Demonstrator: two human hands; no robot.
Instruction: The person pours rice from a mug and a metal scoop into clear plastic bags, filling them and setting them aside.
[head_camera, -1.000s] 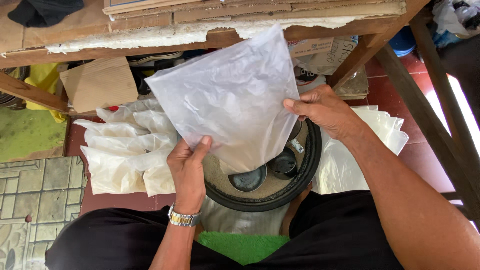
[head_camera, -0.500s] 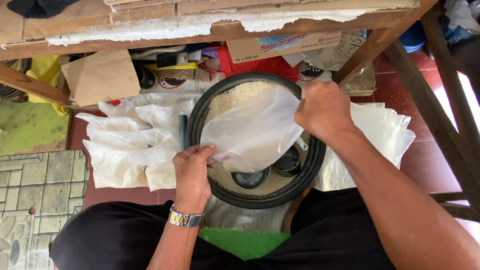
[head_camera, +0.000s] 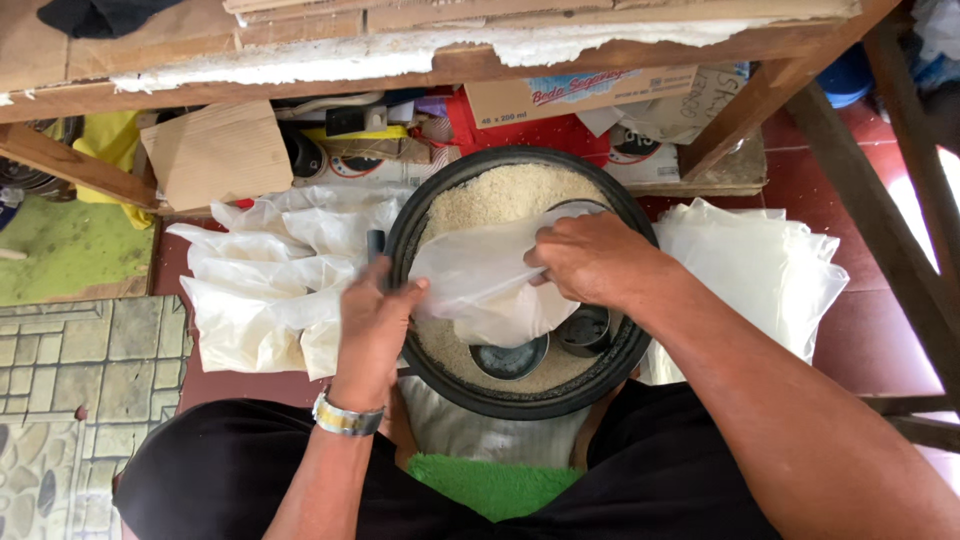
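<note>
Two hands work over a round black basin (head_camera: 440, 372) full of pale rice grains (head_camera: 500, 195), which sits at the centre of the view just beyond the person's lap. The left hand (head_camera: 372, 325), with a metal wristwatch (head_camera: 345, 417) at the wrist, pinches the edge of a clear thin plastic bag (head_camera: 480, 285) at the basin's 9 o'clock rim. The right hand (head_camera: 590, 262) is closed on the bag's other edge, over the middle of the basin. The bag lies low on the grain between both hands. Under it, at 6 o'clock in the basin, rest two small round metal cups (head_camera: 510, 358). A pile of crumpled clear bags (head_camera: 270, 285) lies at 9 o'clock, a flatter stack of bags (head_camera: 755, 270) at 3 o'clock. At 12 o'clock, a rough wooden shelf (head_camera: 300, 55) spans cardboard boxes (head_camera: 215, 155).
</note>
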